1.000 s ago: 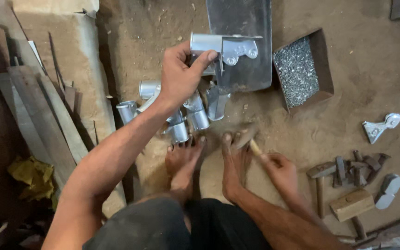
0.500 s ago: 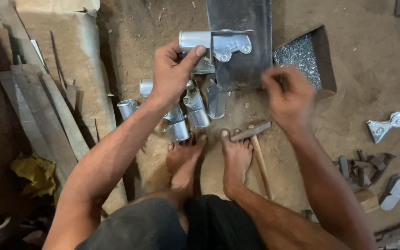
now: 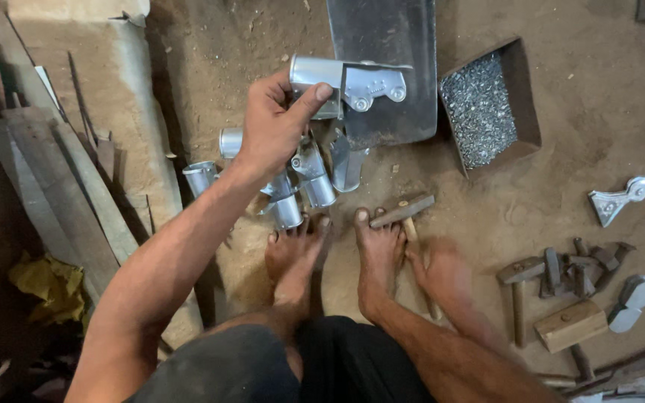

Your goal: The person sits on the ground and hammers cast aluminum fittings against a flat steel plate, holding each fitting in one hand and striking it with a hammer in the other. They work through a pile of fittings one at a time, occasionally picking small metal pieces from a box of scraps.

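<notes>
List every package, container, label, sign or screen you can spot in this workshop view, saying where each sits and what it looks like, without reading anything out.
Open box: on the dirt floor at upper right, beside the flat metal sheet; shallow, rectangular, brown walls, filled with small silvery metal bits.
Labels, signs, screens: none visible.

Right hand (image 3: 442,272) blurred over hammer handle (image 3: 416,246)

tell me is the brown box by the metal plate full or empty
Partly full. The brown box lies open on the dirt floor, a heap of small silvery metal bits covering most of its bottom, below the rim.
</notes>
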